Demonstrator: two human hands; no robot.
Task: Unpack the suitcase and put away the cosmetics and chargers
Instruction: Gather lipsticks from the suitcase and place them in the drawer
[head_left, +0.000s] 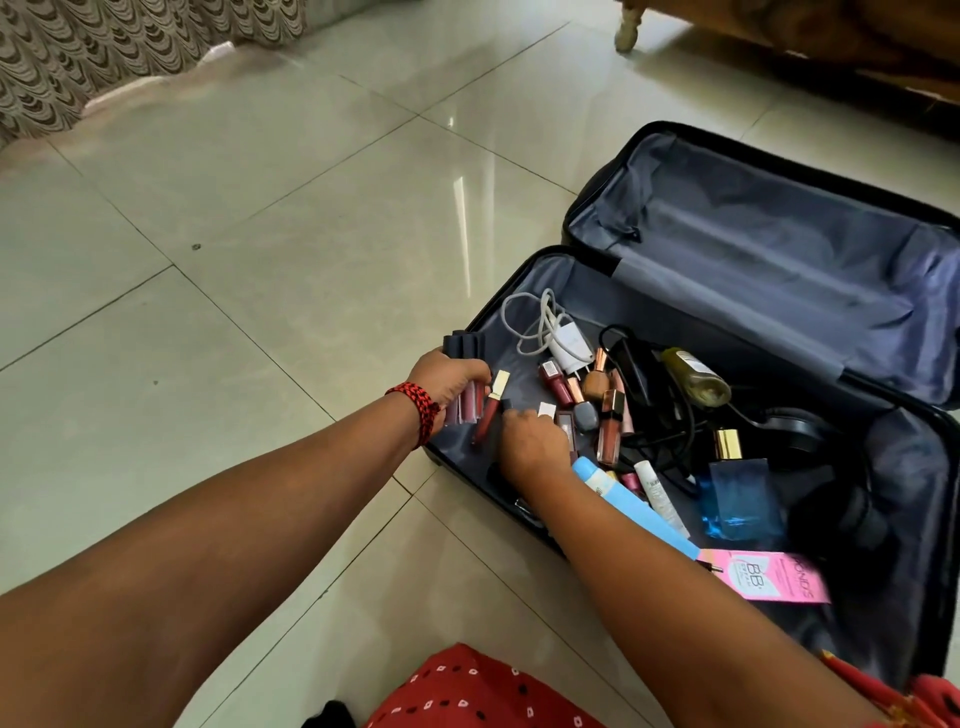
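An open dark suitcase (675, 171) with grey lining lies on the tiled floor. Its near half holds cosmetics: lip gloss tubes (609, 423), a foundation bottle (595, 382), a yellow oil bottle (696, 376), a blue perfume bottle (740, 491), a light blue tube (631, 504) and a pink BB cream box (774, 577). A white charger (569, 340) with its coiled cable and a black charger with cable (636, 371) lie further in. My left hand (447, 382) grips a bunch of lip gloss tubes at the suitcase's left corner. My right hand (530, 441) reaches down among the tubes, fingers curled on a small one.
Glossy pale floor tiles (260, 234) stretch to the left and behind. A patterned curtain (104, 52) hangs at the far left, and a wooden furniture leg (626, 34) stands at the back. Black headphones (800, 436) lie in the suitcase. Red clothing (467, 691) shows at the bottom.
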